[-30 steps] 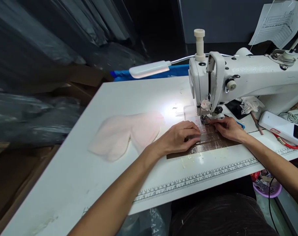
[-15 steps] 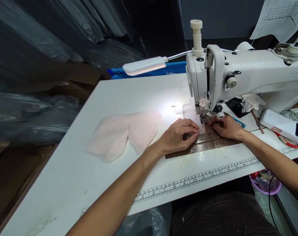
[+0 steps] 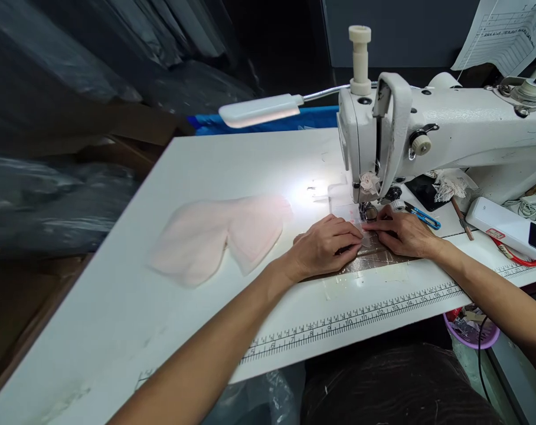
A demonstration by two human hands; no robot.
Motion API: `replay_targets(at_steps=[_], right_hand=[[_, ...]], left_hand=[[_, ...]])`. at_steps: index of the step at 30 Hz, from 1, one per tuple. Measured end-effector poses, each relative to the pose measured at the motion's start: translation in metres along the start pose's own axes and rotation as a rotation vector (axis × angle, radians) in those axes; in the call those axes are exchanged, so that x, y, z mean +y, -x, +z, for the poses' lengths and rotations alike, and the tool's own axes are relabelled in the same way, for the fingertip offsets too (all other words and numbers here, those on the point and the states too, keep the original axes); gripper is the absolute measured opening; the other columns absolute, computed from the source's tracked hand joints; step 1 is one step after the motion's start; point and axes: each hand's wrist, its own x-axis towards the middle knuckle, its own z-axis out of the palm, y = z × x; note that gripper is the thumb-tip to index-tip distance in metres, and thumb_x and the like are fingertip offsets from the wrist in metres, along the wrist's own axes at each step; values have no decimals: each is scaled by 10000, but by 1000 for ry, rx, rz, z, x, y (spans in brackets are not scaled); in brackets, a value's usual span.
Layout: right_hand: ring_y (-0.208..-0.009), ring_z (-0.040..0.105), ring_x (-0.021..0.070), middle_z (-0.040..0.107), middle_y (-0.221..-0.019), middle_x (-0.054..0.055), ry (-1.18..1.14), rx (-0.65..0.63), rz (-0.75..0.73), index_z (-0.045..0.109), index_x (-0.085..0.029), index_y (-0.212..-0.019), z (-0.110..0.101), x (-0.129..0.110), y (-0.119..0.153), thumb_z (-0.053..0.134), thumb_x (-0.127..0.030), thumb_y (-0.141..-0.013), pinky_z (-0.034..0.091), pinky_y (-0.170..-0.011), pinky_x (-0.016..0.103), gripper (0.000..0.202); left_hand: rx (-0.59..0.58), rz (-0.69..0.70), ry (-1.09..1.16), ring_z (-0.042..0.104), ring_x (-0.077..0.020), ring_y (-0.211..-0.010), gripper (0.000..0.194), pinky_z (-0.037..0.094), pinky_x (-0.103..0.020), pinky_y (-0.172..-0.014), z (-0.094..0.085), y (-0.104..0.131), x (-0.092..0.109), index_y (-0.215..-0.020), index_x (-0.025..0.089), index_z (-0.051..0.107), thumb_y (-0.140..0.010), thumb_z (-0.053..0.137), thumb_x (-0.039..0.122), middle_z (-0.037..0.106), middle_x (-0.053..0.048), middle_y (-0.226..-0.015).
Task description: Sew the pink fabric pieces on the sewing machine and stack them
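My left hand (image 3: 327, 245) rests just left of the needle area of a white sewing machine (image 3: 463, 127), its fingers bent together over the edge of a thin, see-through pale piece (image 3: 345, 209). From the right, my right hand (image 3: 401, 231) reaches in with thumb and forefinger close together at that same piece, below the presser foot (image 3: 366, 211). What lies between the fingertips of either hand is too small to tell. Under both hands is a shiny brown sheet (image 3: 368, 264). A pale pink fabric piece (image 3: 201, 233) with rounded lobes lies on the white table (image 3: 117, 295) to the left.
A lit lamp (image 3: 261, 111) hangs over the table's back edge. Blue snips (image 3: 427, 219), a brown stick (image 3: 461, 219), a white device (image 3: 502, 227) and lace (image 3: 451, 184) lie right of my right hand. A printed ruler (image 3: 352, 321) follows the front edge; a purple basket (image 3: 474, 339) stands below.
My right hand has shifted left and its fingertips are now close to my left hand's. More of the blue snips shows. The camera view has shifted slightly.
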Motion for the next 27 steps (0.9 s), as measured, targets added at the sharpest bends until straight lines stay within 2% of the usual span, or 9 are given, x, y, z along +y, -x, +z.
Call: replay_targets(at_steps=[3,7,12,17,21,27], right_hand=[[-790,571,147,599,-1077,82,-24,-1,-34,729,-260,-1209,-1,1,0,521,-231,-947,492,-744,293,336],[-790,567,153,594,-1081,84,-35,-32,-73,734,-268,-1198,-2,2,0,519,-217,-933,500,-725,294,345],[-767,558,158,594,-1069,88,26,-47,-40,719,-259,-1222,-3,-3,0,492,-246,-958,488,-687,295,348],[-676,519,154,584,-1082,123,166,-89,33,655,-249,-1317,-4,-10,-1,405,-327,-1013,453,-609,306,401],[-678,505,151,583,-1065,124,218,-82,19,630,-253,-1351,-3,-11,0,350,-350,-1038,445,-598,296,431],[-709,531,156,597,-1077,122,222,-53,-25,608,-274,-1382,-4,-10,2,387,-336,-1035,450,-611,290,416]], left_hand=[[36,57,-34,686,-142,-720,172,548,-330,-684,0,0,0,-847,174,711,-952,574,171,768,-20,-863],[27,82,-93,686,-145,-754,209,558,-341,-711,-1,0,0,-834,188,717,-969,557,179,768,-31,-920],[-2,67,-107,685,-135,-727,215,555,-299,-669,-1,0,0,-846,176,715,-981,549,178,768,-22,-885],[-59,24,-130,687,-168,-768,217,545,-336,-693,-3,1,0,-909,162,717,-981,520,216,764,-44,-942],[-103,4,-147,686,-195,-816,240,541,-360,-720,-6,1,1,-966,139,712,-976,497,244,754,-76,-995],[-141,4,-217,674,-213,-828,269,522,-374,-733,-8,1,1,-1004,115,704,-972,470,244,743,-109,-1039]])
